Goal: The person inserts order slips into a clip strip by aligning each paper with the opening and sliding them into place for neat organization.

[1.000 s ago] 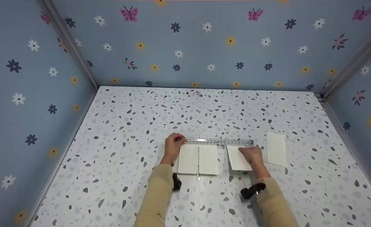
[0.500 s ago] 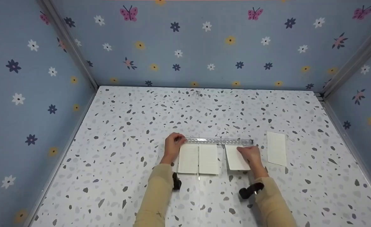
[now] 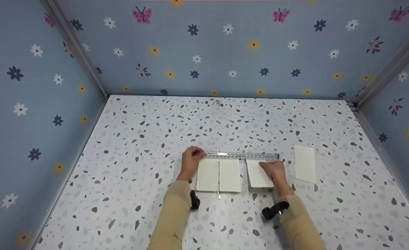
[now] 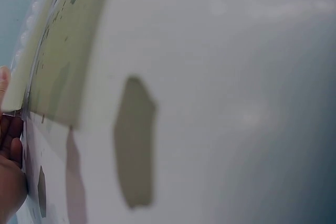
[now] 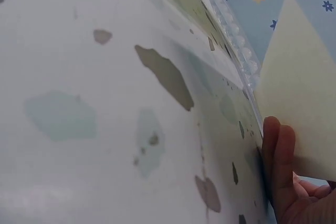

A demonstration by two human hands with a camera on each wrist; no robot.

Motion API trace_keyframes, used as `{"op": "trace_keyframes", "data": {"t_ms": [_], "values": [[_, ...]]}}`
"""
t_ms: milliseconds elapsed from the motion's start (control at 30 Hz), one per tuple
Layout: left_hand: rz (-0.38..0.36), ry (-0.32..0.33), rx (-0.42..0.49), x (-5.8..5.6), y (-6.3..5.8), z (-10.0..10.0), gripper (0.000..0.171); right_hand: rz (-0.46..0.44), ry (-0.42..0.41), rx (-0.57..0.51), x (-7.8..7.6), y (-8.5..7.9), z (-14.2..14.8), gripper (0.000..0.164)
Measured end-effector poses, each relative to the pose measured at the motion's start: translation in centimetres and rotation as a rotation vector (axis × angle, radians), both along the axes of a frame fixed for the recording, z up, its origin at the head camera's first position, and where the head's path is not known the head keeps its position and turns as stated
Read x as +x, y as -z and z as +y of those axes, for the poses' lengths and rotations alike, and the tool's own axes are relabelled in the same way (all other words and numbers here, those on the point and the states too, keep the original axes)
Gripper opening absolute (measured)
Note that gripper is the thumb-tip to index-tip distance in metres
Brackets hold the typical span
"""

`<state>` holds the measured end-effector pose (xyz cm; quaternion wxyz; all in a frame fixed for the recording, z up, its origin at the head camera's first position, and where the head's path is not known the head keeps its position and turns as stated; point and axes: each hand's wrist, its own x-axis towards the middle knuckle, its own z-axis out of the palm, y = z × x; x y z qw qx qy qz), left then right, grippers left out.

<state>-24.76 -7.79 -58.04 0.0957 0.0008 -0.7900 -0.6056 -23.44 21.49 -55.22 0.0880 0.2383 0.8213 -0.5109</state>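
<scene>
A long clear plastic strip (image 3: 240, 155) with a row of bumps lies crosswise in the head view. My left hand (image 3: 190, 161) pinches its left end, thumb on top and fingers beneath, as the left wrist view shows at its edge. Two cream paper cards, a left card (image 3: 207, 177) and a middle card (image 3: 229, 177), sit side by side with top edges at the strip. My right hand (image 3: 275, 171) pinches a third cream card (image 5: 302, 77) by its right side. That card tilts up off the table, its top edge at the strip, a gap separating it from the middle card.
Another cream card (image 3: 304, 164) lies flat to the right of my right hand. The speckled white table (image 3: 138, 132) is bounded by blue flowered walls (image 3: 211, 41) at the back and both sides. Black wrist cameras (image 3: 275, 210) are on both wrists.
My right hand has slid a little left along the strip with the third card, narrowing the gap to the middle card. The left hand has stayed in place.
</scene>
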Motion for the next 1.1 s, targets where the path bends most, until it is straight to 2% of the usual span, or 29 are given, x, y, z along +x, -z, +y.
{"op": "trace_keyframes", "data": {"t_ms": [167, 300, 400, 567, 767, 1100], "values": [[-0.013, -0.002, -0.008, 0.0, -0.1, 0.0, 0.011, -0.025, 0.008, 0.015, -0.1, 0.0, -0.2, 0.053], [0.044, 0.012, -0.016, 0.2, 0.0, -0.1, 0.010, -0.044, 0.009, 0.026, -0.1, 0.0, -0.3, 0.048], [0.058, 0.017, -0.026, 0.2, 0.0, -0.1, 0.011, -0.052, 0.003, 0.033, -0.1, 0.0, -0.4, 0.047], [0.016, 0.005, -0.033, 0.2, 0.0, -0.1, 0.010, -0.035, 0.004, 0.005, -0.1, 0.1, -0.7, 0.050], [0.001, -0.001, -0.034, 0.2, -0.1, 0.0, 0.009, -0.008, 0.004, -0.019, -0.1, 0.3, -1.0, 0.052], [-0.010, -0.009, -0.015, 0.3, -0.3, 0.0, 0.009, -0.039, 0.009, 0.010, 0.0, 0.1, -1.4, 0.046]]}}
